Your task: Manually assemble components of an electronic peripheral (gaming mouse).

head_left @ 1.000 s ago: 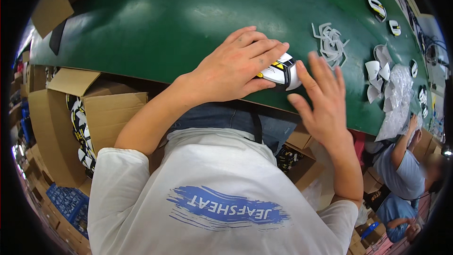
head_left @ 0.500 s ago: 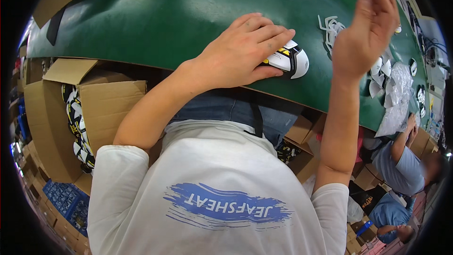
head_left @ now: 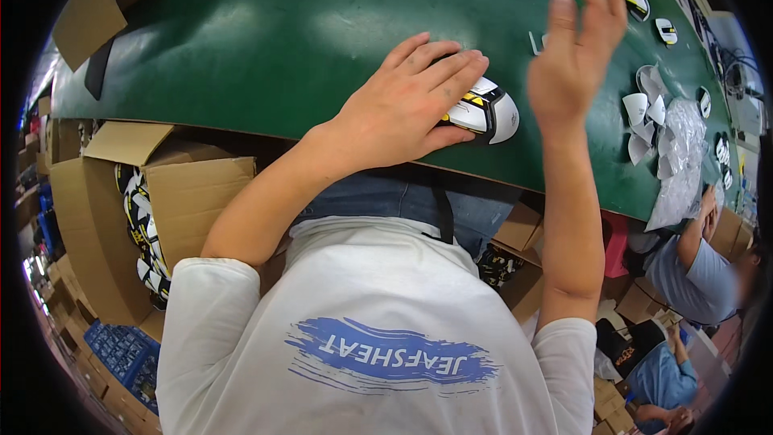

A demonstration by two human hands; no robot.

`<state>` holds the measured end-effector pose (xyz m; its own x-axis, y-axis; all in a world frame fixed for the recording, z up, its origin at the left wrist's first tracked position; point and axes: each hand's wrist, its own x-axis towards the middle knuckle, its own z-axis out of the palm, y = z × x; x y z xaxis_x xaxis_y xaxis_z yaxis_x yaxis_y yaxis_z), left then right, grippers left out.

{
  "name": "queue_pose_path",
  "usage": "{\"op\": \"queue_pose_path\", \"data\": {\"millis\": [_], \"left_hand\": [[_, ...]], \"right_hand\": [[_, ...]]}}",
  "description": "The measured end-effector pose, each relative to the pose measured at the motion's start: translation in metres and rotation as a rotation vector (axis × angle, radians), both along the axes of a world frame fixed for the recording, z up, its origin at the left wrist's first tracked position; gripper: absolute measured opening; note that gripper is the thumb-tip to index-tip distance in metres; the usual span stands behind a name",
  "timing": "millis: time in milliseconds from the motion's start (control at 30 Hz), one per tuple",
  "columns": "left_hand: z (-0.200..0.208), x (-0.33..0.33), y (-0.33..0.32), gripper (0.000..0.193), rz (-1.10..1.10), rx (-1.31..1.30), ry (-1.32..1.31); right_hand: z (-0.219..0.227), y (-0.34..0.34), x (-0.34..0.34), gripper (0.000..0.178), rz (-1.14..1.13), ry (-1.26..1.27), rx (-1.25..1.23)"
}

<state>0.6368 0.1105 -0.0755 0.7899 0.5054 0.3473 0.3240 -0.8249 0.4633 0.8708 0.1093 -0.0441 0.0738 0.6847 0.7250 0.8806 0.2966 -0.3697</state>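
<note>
Mostly, the upper view is filled by a long green worktable (head_left: 282, 32), by which places are given here. At its near edge, a white T-shirt (head_left: 338, 290) is worn by the person at work. Below that edge, toward the worktable's left, an open cardboard box (head_left: 201, 213) is seen, filled with white, black and yellow parts (head_left: 145, 229). At the near edge toward the worktable's right end, a co-worker (head_left: 688, 274) in a grey-blue top is placed. On the worktable's right part, a clear plastic bag (head_left: 680, 165) is laid.

Over the worktable, right of its middle, the right hand (head_left: 573, 56) is raised and slightly blurred, its fingers extended and its thumb held apart; whether anything is touched by it cannot be told. Near the middle of the near edge, the left hand (head_left: 411, 101) is laid palm down, its fingers close together and curved over a rounded plastic shell (head_left: 501, 117), with the thumb along the near side. The shell is held there on the worktable, its right end exposed. White curved pieces (head_left: 635, 105) are gathered beside the bag, and a thin white strip (head_left: 534, 42) is placed just beside the right hand's outline.
</note>
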Motion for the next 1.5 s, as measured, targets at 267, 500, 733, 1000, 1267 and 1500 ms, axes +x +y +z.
{"op": "queue_pose_path", "data": {"millis": [267,500,733,1000,1267,1500], "left_hand": [[0.01,-0.007,0.014,0.081,-0.05,-0.252,-0.097],[0.007,-0.004,0.013,0.077,-0.18,-0.351,-0.256],[0.015,-0.04,0.008,0.079,-0.023,-0.459,-0.167],[-0.01,-0.033,0.013,0.09,-0.049,-0.791,-0.335],[-0.002,-0.023,0.011,0.092,-0.007,-0.823,-0.337],[0.009,-0.022,0.005,0.085,0.038,-0.968,-0.425]], "right_hand": [[-0.009,-0.089,0.028,0.041,0.407,0.585,-0.554],[0.01,-0.106,0.026,0.073,0.445,0.396,-0.54],[-0.005,-0.094,-0.005,0.068,0.566,0.57,-0.475],[-0.009,-0.093,-0.016,0.064,0.515,0.69,-0.368],[-0.018,-0.09,-0.021,0.044,0.512,0.679,-0.177],[-0.012,-0.086,-0.016,0.045,0.618,0.663,-0.142]]}}
